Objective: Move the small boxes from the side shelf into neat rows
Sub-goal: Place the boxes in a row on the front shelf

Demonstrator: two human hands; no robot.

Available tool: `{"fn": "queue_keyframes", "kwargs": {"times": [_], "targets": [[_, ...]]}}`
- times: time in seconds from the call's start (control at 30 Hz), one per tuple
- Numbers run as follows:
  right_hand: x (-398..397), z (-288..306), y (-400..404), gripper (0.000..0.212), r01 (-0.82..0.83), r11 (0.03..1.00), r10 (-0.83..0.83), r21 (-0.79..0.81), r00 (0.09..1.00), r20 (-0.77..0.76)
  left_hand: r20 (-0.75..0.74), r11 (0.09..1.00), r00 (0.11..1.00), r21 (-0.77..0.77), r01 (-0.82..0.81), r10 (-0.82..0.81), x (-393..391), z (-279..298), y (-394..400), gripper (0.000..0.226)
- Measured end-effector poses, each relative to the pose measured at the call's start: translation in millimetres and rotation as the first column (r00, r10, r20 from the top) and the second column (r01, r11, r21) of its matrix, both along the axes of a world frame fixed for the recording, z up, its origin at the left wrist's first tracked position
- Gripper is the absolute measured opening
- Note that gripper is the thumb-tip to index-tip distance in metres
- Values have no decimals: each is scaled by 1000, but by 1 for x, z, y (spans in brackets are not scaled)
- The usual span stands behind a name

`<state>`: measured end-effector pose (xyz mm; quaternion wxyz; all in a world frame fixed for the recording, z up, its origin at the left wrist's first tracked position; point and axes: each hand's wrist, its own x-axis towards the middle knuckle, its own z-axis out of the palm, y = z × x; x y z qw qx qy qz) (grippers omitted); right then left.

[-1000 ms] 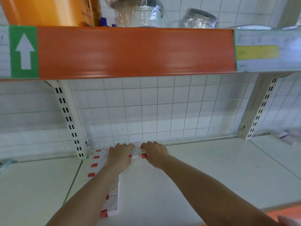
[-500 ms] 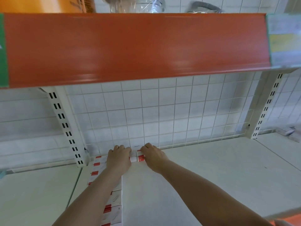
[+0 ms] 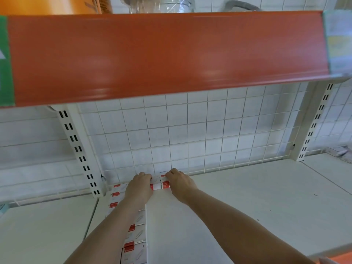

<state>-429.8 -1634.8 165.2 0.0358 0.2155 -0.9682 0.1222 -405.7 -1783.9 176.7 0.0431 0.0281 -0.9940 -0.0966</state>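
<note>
At the far edge of the white shelf, against the wire grid back, both hands meet over a small red-and-white box. The left hand and the right hand each curl their fingers over its far side, grasping it between them. Two rows of small boxes run toward the near edge at the left, partly under the left forearm.

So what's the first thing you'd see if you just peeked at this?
The big orange shelf edge stretching across the top grabs the eye first. Below it, at the back of the white shelf, the left hand and right hand meet around a small red-and-white box. A row of matching boxes runs along the left side toward the camera.
</note>
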Motion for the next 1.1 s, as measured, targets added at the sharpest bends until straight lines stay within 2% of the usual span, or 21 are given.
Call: {"fn": "queue_keyframes", "kwargs": {"times": [0.17,0.37,0.7,0.83,1.1], "targets": [[3,3,2,35,-1,1000,1,-9,1000,25,-7,1000,1000,-7,-9,9,0,-1,0,36],[17,12,13,59,-8,1000,9,-19,997,72,-6,1000,1000,-16,-17,17,9,5,5,29],[47,44,55,48,94,995,-96,30,992,78,0,988,989,-55,147,-148,21,41,39,26],[61,55,73,45,133,990,-136,40,988,70,26,978,979,-56,203,-201,26,44,58,35],[89,57,124,46,234,971,-237,51,969,74,31,944,947,-72,321,-319,38,49,111,36]]}}
